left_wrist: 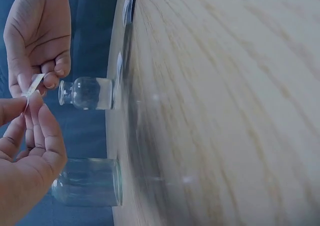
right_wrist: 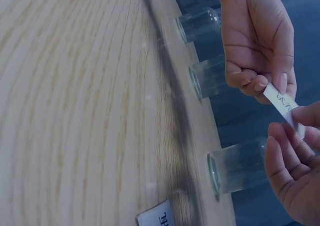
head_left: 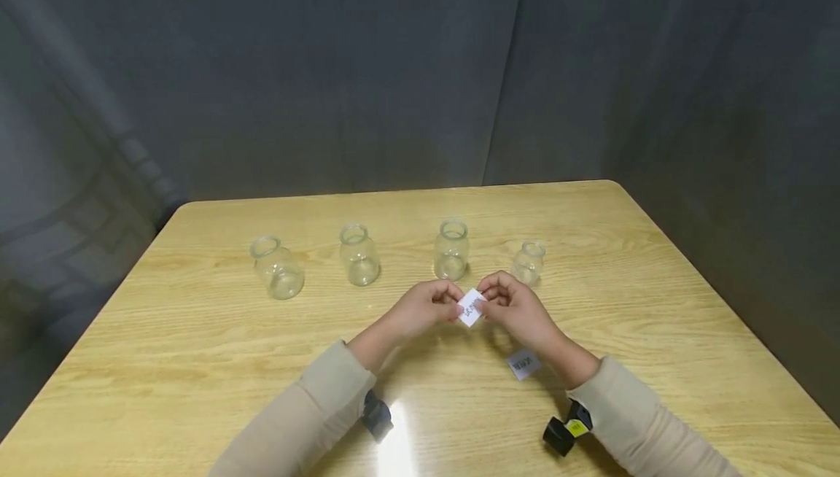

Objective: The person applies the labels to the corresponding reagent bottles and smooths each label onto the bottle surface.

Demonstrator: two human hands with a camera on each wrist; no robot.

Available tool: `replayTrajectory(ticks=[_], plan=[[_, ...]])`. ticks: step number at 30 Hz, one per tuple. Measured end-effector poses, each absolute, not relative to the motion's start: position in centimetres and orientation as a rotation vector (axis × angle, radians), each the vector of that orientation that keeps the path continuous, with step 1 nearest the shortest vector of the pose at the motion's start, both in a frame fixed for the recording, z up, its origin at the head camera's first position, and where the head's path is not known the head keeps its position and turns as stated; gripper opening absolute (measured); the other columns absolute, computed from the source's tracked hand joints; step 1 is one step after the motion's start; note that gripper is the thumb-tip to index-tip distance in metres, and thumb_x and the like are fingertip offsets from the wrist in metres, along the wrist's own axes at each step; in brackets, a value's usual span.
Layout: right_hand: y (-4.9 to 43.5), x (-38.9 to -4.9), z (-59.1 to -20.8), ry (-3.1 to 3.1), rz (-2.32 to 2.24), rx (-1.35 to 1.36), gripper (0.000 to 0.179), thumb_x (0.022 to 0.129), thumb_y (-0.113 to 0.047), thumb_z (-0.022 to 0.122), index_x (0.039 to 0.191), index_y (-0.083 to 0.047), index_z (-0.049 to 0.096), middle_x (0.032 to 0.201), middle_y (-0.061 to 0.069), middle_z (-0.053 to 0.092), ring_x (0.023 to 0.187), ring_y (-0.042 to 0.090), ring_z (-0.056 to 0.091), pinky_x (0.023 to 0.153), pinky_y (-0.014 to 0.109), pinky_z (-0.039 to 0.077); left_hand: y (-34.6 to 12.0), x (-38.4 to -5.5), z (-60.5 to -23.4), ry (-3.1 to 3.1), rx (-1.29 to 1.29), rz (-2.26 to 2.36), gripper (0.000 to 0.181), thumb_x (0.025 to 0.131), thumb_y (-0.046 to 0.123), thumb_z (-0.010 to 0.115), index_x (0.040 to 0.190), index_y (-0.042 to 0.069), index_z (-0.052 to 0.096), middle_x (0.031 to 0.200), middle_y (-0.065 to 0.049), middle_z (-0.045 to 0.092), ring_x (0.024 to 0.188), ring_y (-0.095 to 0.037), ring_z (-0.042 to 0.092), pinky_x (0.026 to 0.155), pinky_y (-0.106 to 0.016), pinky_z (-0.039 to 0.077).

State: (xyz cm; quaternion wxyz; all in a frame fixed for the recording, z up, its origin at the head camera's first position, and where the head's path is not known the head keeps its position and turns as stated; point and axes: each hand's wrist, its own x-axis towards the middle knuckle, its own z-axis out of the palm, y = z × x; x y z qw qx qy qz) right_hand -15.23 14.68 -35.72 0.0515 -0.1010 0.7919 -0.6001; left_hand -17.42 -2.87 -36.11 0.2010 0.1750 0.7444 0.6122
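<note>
White label sits between left hand and right hand, both hands pinching it

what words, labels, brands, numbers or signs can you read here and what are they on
Nothing reads clearly enough to quote.
Held card, pinched by the left hand and right hand: dark writing, too blurred to read.
Loose card on the table: dark characters, too blurred to read.
Yellow sticker on the right wrist device: marks too small.
Glass jars: no text visible.
</note>
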Motion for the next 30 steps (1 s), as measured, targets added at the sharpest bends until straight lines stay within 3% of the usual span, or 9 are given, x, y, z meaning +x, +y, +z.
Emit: replayTrajectory(ticks=[5, 8, 13, 19, 30], plan=[[14.7, -15.1, -35.9, 2.431, -1.764, -0.427, 0.027, 0.078, 0.004, 0.056, 0.105, 0.003, 0.05, 0.078, 0.01, 0.051, 0.065, 0.014, 0.049, 0.056, 0.024, 0.045, -3.1, -17.2, -36.1, 2.062, 0.496, 1.692, 0.012, 0.081, -0.002, 0.053, 0.092, -0.005, 0.055, 0.078, -0.007, 0.055, 0.074, -0.018, 0.054, 0.074, -0.037, 0.047], [14.7, -15.0, -35.9, 2.426, -1.72, -0.496, 0.025, 0.079, 0.005, 0.054, 0.104, 0.001, 0.052, 0.075, 0.008, 0.048, 0.061, 0.012, 0.045, 0.052, 0.02, 0.041, -3.4, -17.2, -36.0, 2.053, 0.48, 1.699, 0.012, 0.082, 0.0, 0.053, 0.092, -0.004, 0.055, 0.078, -0.008, 0.055, 0.076, -0.022, 0.055, 0.074, -0.037, 0.047], [14.8, -14.9, -35.8, 2.415, -1.689, -0.571, 0.018, 0.081, 0.003, 0.053, 0.099, -0.001, 0.053, 0.072, 0.007, 0.043, 0.057, 0.01, 0.04, 0.049, 0.019, 0.036, -3.9, -17.2, -36.0, 1.918, 0.474, 1.793, 0.014, 0.084, 0.004, 0.051, 0.092, -0.008, 0.053, 0.076, -0.007, 0.056, 0.071, -0.017, 0.056, 0.069, -0.03, 0.048], [14.9, -14.7, -35.6, 2.357, -1.733, -0.601, 0.017, 0.082, 0.002, 0.053, 0.099, 0.003, 0.051, 0.074, 0.008, 0.045, 0.06, 0.01, 0.043, 0.053, 0.023, 0.042, -4.4, -17.3, -36.4, 1.75, 0.546, 1.868, 0.015, 0.085, 0.005, 0.048, 0.086, -0.01, 0.05, 0.07, -0.004, 0.056, 0.064, -0.013, 0.056, 0.061, -0.024, 0.046], [15.0, -14.6, -35.9, 2.271, -1.747, -0.605, 0.02, 0.082, 0.003, 0.052, 0.101, 0.008, 0.05, 0.079, 0.011, 0.049, 0.069, 0.02, 0.051, 0.063, 0.034, 0.049, -4.9, -17.4, -36.9, 1.664, 0.521, 1.842, 0.014, 0.083, 0.002, 0.049, 0.084, -0.012, 0.051, 0.07, -0.005, 0.058, 0.064, -0.014, 0.057, 0.063, -0.026, 0.047]])
